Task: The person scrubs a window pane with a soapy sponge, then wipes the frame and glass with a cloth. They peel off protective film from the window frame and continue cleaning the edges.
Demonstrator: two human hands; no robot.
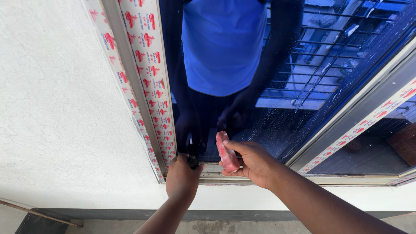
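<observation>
While pinched in the right hand (253,162), pink cloth (227,151) stands upright (against glass (242,65)), left hand (182,177) gripping a dark tool (192,161).

A single head-worn camera looks forward and steeply down at the lower corner of a window pane (260,86), close enough that both forearms enter from the bottom edge. The white wall (56,108) fills the left side, the taped window frame (147,65) runs diagonally, and the glass mirrors the wearer's torso.
</observation>
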